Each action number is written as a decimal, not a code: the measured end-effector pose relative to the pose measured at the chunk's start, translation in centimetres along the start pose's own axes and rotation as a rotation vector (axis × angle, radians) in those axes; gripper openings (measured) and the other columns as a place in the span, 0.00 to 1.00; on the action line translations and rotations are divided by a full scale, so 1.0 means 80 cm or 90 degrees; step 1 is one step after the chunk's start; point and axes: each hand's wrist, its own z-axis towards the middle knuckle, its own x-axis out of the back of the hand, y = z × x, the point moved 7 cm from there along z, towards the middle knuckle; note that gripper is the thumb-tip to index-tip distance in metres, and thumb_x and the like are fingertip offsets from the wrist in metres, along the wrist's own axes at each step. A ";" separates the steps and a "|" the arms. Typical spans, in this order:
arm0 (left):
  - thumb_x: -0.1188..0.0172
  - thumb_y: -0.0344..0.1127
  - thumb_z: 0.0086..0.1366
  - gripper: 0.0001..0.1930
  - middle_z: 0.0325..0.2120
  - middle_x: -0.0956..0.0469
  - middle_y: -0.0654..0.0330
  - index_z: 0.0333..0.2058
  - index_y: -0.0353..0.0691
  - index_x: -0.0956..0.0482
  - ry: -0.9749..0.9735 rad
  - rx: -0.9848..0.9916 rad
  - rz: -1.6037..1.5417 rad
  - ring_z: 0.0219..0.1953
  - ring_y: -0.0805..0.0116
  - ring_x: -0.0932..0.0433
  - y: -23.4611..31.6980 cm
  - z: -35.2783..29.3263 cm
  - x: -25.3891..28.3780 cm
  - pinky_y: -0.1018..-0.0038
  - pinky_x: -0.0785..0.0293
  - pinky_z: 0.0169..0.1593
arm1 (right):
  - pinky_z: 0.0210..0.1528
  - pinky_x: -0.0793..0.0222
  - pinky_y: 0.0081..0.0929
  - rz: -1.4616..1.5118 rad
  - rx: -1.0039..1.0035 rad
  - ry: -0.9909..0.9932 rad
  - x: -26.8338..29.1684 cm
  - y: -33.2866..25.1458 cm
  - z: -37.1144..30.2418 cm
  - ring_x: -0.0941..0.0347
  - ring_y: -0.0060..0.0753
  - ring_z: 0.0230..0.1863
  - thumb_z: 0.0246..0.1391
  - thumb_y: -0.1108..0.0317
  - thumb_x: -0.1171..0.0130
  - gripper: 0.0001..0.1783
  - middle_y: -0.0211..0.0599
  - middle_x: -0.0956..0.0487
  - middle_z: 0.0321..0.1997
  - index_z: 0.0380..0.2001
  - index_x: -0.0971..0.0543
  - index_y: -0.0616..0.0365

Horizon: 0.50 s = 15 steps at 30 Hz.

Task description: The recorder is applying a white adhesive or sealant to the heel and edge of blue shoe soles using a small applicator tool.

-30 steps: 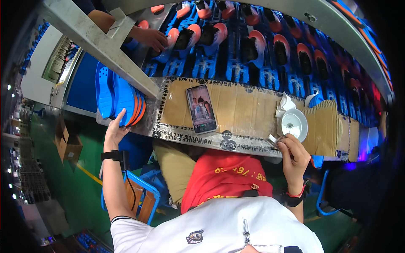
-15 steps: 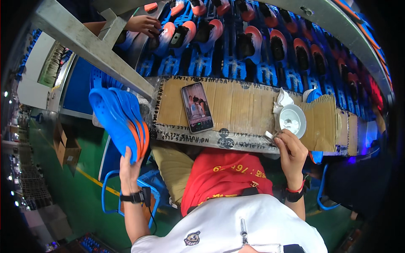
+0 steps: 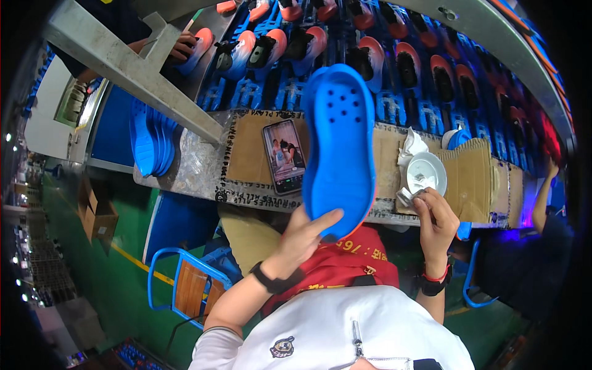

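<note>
Over the middle of the table, my left hand (image 3: 302, 240) grips the heel end of a bright blue shoe sole (image 3: 340, 163), thumb on its inner face. The sole stands toe up, with small dark holes near the toe and an orange edge showing at its lower right. Whether more soles lie behind it, I cannot tell. At the front rim of a white bowl (image 3: 427, 172), my right hand (image 3: 439, 222) pinches a small white cloth (image 3: 406, 196). A crumpled white wipe (image 3: 414, 147) lies against the bowl's far left side.
A phone (image 3: 284, 155) lies on the taped cardboard (image 3: 246, 160). More blue soles (image 3: 151, 145) lean at the table's left end, near a metal post (image 3: 142, 74). Beyond, racks hold several coral-and-blue shoes (image 3: 370, 58). A co-worker's hand (image 3: 184, 46) is at the upper left.
My left hand has swung from the table's left side to its middle with the blue sole. My right hand has shifted slightly right along the bowl. The co-worker's hand has moved left with a shoe.
</note>
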 end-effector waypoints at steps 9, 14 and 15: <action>0.33 0.34 0.59 0.29 0.48 0.27 0.54 0.55 0.29 0.36 0.062 -0.125 0.098 0.50 0.67 0.27 -0.053 0.061 -0.012 0.71 0.31 0.54 | 0.27 0.32 0.18 -0.023 -0.020 0.012 0.014 0.017 -0.006 0.26 0.26 0.26 0.49 0.81 0.38 0.05 0.42 0.20 0.34 0.31 0.22 0.69; 0.34 0.35 0.59 0.36 0.53 0.33 0.52 0.59 0.30 0.45 0.104 -0.084 0.141 0.54 0.66 0.32 -0.054 0.056 0.000 0.71 0.36 0.58 | 0.27 0.31 0.19 -0.008 -0.018 0.003 0.009 0.023 0.001 0.26 0.27 0.26 0.48 0.82 0.38 0.05 0.42 0.20 0.33 0.31 0.22 0.68; 0.35 0.35 0.60 0.36 0.53 0.33 0.53 0.60 0.32 0.46 0.067 -0.069 0.114 0.55 0.66 0.32 -0.056 0.055 0.004 0.71 0.36 0.59 | 0.27 0.31 0.20 -0.012 -0.004 0.012 0.010 0.022 0.002 0.26 0.28 0.26 0.48 0.82 0.37 0.05 0.42 0.20 0.33 0.31 0.22 0.68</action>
